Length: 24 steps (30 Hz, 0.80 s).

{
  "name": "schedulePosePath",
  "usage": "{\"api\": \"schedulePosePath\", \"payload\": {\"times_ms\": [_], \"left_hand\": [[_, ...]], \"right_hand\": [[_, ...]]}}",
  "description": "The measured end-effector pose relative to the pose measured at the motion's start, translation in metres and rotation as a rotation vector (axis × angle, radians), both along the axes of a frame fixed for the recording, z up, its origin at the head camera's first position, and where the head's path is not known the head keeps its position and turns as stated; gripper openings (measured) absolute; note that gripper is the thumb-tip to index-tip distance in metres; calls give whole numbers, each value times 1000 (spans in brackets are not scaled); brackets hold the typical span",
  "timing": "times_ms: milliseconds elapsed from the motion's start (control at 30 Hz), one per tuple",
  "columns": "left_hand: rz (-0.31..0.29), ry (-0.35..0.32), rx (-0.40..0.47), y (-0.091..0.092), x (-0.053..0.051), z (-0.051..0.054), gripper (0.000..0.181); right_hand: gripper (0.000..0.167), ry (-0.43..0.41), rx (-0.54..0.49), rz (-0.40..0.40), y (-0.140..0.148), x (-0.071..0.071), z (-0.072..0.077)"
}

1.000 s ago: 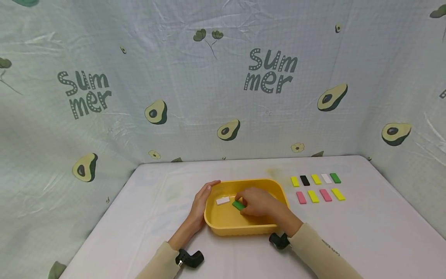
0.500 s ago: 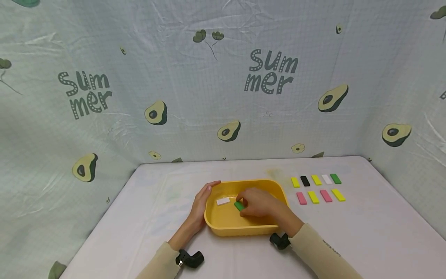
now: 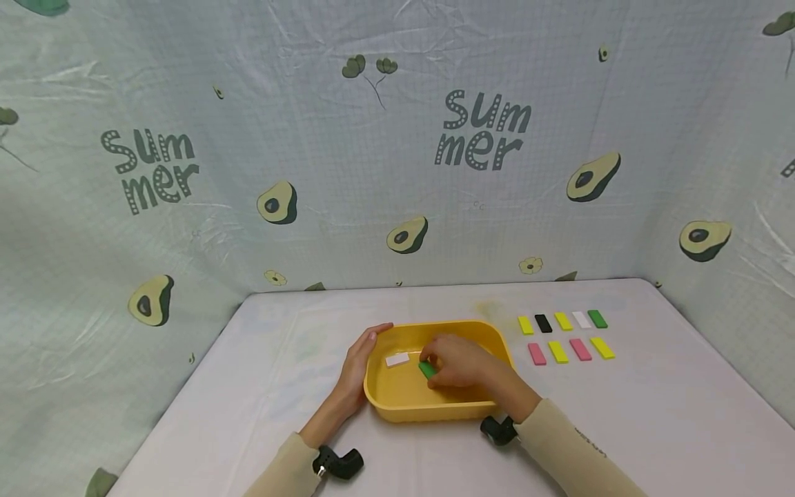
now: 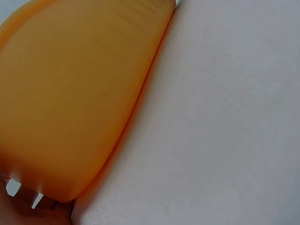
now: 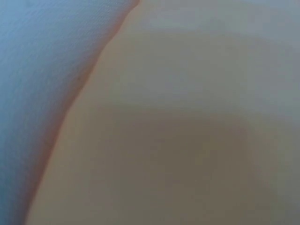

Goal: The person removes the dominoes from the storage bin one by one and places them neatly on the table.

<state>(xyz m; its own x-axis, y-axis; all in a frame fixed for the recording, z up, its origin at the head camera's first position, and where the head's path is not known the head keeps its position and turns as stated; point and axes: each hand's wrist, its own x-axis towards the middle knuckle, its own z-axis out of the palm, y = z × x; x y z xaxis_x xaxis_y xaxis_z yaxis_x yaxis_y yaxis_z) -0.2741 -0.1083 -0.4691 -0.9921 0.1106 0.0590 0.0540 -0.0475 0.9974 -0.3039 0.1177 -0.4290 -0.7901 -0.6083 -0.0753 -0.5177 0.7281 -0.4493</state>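
Note:
My left hand (image 3: 355,369) holds the left side of a yellow plastic tub (image 3: 397,414), its fingers bent around the far corner near the rim. In the left wrist view the tub's outer wall (image 4: 70,103) fills the left side, with part of the hand (image 4: 35,208) against its lower end. Inside the tub, my right hand (image 3: 456,360) pinches a small green rectangular block (image 3: 426,369), partly hidden by the fingers. A white block (image 3: 397,359) lies to its left on the tub floor. The right wrist view is too blurred to show the block.
Two rows of similar blocks lie right of the tub: yellow, black (image 3: 543,323), white (image 3: 582,319) and green (image 3: 598,318) behind, pink (image 3: 537,353) and yellow in front. A printed sheet (image 3: 397,172) hangs behind the white-covered table (image 3: 298,359).
The green block has turned slightly and shifted a little to the right between the fingers of my right hand. My left hand stays on the tub. The other blocks have not moved.

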Motion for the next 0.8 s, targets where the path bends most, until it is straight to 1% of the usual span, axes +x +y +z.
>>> {"api": "schedulePosePath", "payload": {"times_ms": [333,467,600,800], "left_hand": [[-2,9,-7,0,0,-2,54],[-5,9,-4,0,0,-1,54],[-6,9,2,0,0,0,54],[-13,7,-7,0,-1,1,52]], "right_hand": [[39,24,17,-5,-1,3,3],[39,29,13,-1,-1,3,4],[37,53,-3,5,0,4,6],[35,51,-25,6,3,6,16]]}}
